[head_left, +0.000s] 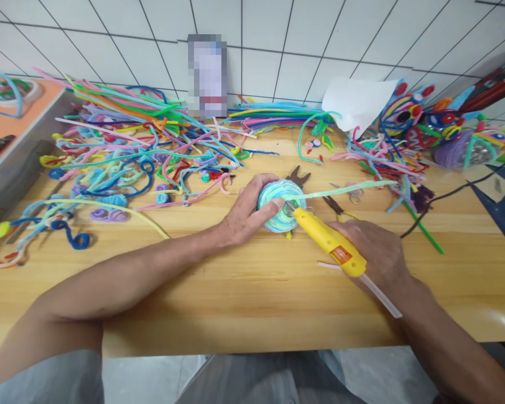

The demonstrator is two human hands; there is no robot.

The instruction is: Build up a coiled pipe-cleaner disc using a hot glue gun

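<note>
A round coil (273,220) of blue and green pipe cleaner is held at its left side by my left hand (249,212), with the thumb resting on its top. From the coil a pale green pipe cleaner (349,189) stretches off to the right. My right hand (374,249) is wrapped round a yellow glue gun (326,235), whose nozzle meets the middle of the coil. A clear glue stick (381,295) sticks out of the gun's back end. Behind the coil, dark-jawed pliers (298,176) lie partly hidden.
Loose pipe cleaners (122,151) cover the back left of the wooden table (193,314). Small scissors (355,196) and another pair of pliers (334,205) lie right of the coil. A black cable (441,196), white paper (357,104) and colourful figures (404,115) are at the right.
</note>
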